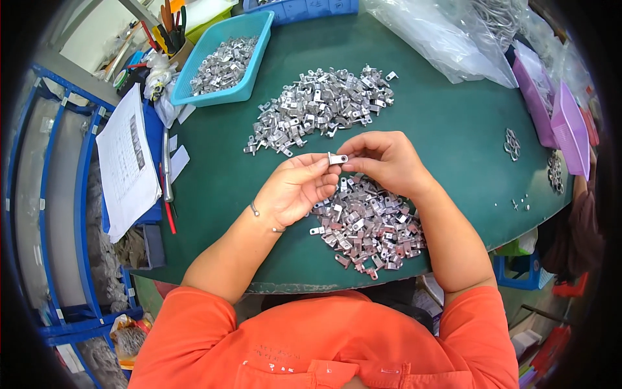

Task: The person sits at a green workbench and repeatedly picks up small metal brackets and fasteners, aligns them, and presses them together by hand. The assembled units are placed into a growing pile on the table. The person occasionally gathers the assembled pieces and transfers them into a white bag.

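Observation:
Between both hands, above the green table, I hold one small silver metal bracket (337, 159) with a round hole near its end. My left hand (298, 186) pinches it between thumb and fingers, palm turned up. My right hand (387, 160) has its thumb and forefinger at the bracket's holed end. Just beyond the hands lies a heap of similar metal brackets (327, 100). A second heap of brackets (372, 227) lies nearer me, partly under my right hand and forearm.
A turquoise basket (259, 61) of small metal parts stands at the far left. Papers on a clipboard (126, 162) lie at the left edge. Plastic bags (447, 39) lie far right, near purple baskets (570, 123). Metal rings (512, 144) lie at right.

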Motion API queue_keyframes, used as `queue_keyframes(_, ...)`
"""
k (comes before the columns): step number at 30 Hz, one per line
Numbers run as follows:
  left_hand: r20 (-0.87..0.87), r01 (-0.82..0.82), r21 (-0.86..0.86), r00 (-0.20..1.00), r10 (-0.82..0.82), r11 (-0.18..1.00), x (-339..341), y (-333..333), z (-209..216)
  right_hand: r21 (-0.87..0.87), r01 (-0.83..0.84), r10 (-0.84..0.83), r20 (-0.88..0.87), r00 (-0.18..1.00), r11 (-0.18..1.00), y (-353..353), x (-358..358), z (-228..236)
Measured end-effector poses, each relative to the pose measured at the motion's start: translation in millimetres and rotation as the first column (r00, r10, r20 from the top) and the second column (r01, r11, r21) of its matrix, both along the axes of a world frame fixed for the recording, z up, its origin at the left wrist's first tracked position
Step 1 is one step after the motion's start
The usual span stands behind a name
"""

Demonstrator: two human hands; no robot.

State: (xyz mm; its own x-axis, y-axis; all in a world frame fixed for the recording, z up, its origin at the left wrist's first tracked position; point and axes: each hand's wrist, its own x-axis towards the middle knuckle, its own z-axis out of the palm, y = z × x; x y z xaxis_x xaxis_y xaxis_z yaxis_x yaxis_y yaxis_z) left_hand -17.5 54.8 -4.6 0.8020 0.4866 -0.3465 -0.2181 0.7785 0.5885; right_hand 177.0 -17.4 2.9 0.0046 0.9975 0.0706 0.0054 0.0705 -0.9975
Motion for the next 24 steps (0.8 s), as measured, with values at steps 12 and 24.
queue_keyframes(12,-0.154,0.400,0.886,0.729,0.668,-0.233,-16,24,0,0.256,-0.303,0.158,0.465,0.871,0.918,-3,4,10)
queue_keyframes(24,-0.339,0.093,0.888,0.794,0.505,0.450,1,11,1,0.263,0.034,-0.122,0.328,0.937,0.964,1,-3,5)
